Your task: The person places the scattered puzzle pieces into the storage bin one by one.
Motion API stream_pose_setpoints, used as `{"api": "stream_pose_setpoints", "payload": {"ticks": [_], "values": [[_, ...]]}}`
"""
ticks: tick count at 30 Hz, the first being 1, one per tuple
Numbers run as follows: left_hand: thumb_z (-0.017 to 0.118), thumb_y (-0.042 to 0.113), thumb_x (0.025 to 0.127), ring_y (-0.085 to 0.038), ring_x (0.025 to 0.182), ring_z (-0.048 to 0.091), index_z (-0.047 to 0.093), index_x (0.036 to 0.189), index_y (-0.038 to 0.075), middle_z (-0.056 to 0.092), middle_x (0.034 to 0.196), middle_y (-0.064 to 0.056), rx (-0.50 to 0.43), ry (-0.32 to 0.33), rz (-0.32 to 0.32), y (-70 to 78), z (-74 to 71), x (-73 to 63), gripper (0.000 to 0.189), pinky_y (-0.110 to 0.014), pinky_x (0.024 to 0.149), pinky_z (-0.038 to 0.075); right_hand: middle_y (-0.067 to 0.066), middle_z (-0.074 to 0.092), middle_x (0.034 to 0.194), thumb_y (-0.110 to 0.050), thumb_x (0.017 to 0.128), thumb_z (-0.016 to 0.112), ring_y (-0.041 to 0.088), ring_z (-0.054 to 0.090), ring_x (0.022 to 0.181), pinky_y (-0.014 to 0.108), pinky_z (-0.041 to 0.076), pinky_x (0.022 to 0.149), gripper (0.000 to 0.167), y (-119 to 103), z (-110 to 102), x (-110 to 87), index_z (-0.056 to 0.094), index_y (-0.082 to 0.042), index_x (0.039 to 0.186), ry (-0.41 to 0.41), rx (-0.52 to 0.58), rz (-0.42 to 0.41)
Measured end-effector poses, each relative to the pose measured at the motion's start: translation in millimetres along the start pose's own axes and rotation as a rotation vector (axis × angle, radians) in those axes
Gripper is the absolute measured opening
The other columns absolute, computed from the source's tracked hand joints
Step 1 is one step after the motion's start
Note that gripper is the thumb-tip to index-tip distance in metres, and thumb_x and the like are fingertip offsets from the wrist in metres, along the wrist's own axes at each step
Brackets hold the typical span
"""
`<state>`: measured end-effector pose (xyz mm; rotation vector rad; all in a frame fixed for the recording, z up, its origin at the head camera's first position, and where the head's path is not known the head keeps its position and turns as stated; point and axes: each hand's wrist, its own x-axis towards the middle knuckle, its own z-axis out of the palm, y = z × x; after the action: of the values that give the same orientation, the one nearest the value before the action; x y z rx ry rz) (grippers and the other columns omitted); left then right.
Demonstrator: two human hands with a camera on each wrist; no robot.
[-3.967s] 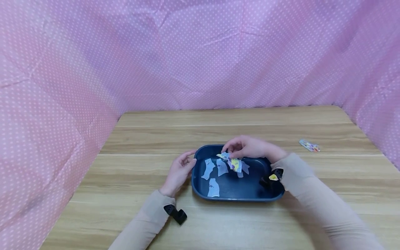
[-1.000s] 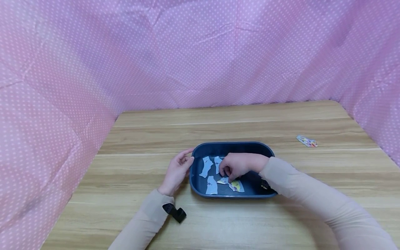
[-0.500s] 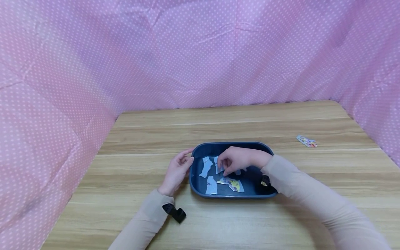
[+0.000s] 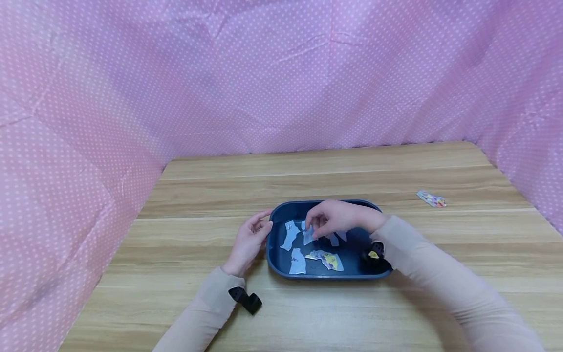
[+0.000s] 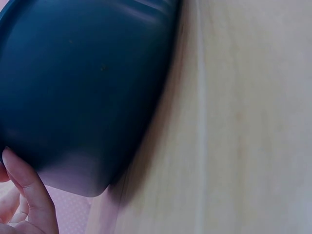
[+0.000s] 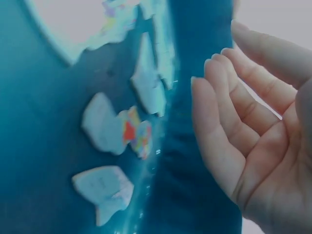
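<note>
In the head view, a dark blue tray (image 4: pixel 330 277) holds several jagged-edged picture pieces. Two colourful pieces (image 4: pixel 325 259) lie side by side near its front wall; pale blue-grey pieces, such as one (image 4: pixel 290 235) at the left, lie around them. My left hand (image 4: pixel 248 242) holds the tray's left end, thumb and fingers at the rim. Above the tray's back half hovers my right hand (image 4: pixel 332 217), its bent fingers near a pale piece (image 4: pixel 308 234). The right wrist view shows its thumb and fingertips apart with nothing between. It partly hides the pieces below.
A separate colourful piece (image 4: pixel 431 199) lies on the wooden table (image 4: pixel 211 190), right of the tray. Pink dotted cloth (image 4: pixel 264 78) hangs behind and at both sides. Black wrist cameras sit on both arms, the right one over the tray's right end.
Four seconds ago my right hand held a colourful piece over the tray's back. The piece now lies near the front wall. The hand has since let go and moved up and back; the left stays.
</note>
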<state>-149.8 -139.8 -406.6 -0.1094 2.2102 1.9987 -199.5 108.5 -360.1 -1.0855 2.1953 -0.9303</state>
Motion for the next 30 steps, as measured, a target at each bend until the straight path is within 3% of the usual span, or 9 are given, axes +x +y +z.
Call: {"api": "stream_pose_setpoints", "payload": {"ticks": [5,8,13,19,24,30], "values": [[0.054,0.011,0.096,-0.016,0.066,0.05,0.058,0.128,0.016,0.056,0.087,-0.009,0.01,0.001,-0.008,-0.2,0.1,-0.8,0.033,-0.022,0.058,0.043,0.008,0.062,0.08,-0.009,0.089,0.064,0.03,0.063,0.067,0.042,0.055,0.065,0.023,-1.9,-6.3,-4.8,0.061,0.004,0.108,0.024,0.126,0.01],[0.054,0.012,0.096,-0.017,0.067,0.05,0.058,0.128,0.016,0.056,0.088,-0.01,0.019,0.0,-0.007,0.3,0.4,-0.8,0.033,-0.023,0.059,0.043,0.007,0.062,0.081,-0.01,0.089,0.064,0.034,0.063,0.072,0.04,0.055,0.065,0.024,-2.8,-11.1,-7.0,0.06,0.004,0.108,0.051,0.114,-0.006],[0.055,0.013,0.096,-0.016,0.066,0.049,0.058,0.128,0.016,0.056,0.086,-0.009,0.024,0.003,0.005,2.3,1.4,0.2,0.033,-0.023,0.058,0.042,0.003,0.063,0.082,-0.011,0.088,0.066,0.027,0.061,0.076,0.028,0.052,0.062,0.023,-7.5,-22.1,-12.3,0.062,0.0,0.108,0.102,0.056,-0.037],[0.055,0.011,0.096,-0.016,0.065,0.048,0.058,0.127,0.015,0.056,0.085,-0.008,0.016,0.008,-0.009,1.5,1.3,0.5,0.032,-0.023,0.057,0.041,0.005,0.061,0.084,-0.01,0.088,0.066,0.017,0.059,0.076,0.033,0.056,0.066,0.024,-13.1,-35.2,-23.8,0.063,0.002,0.108,0.146,0.068,0.007],[0.055,0.012,0.096,-0.017,0.065,0.048,0.058,0.128,0.016,0.056,0.086,-0.009,0.018,0.008,-0.01,0.5,1.0,-0.1,0.032,-0.023,0.057,0.041,0.005,0.062,0.086,-0.011,0.088,0.066,0.018,0.06,0.077,0.033,0.056,0.068,0.023,-15.0,-45.0,-34.3,0.064,-0.002,0.108,0.184,0.044,0.061],[0.054,0.011,0.096,-0.017,0.064,0.048,0.058,0.128,0.016,0.055,0.086,-0.01,0.013,0.01,-0.002,0.3,1.2,-1.7,0.033,-0.023,0.056,0.041,0.007,0.062,0.087,-0.011,0.088,0.066,0.018,0.059,0.077,0.031,0.056,0.068,0.021,-9.2,-51.5,-48.6,0.064,-0.002,0.107,0.224,0.027,0.07]]}}
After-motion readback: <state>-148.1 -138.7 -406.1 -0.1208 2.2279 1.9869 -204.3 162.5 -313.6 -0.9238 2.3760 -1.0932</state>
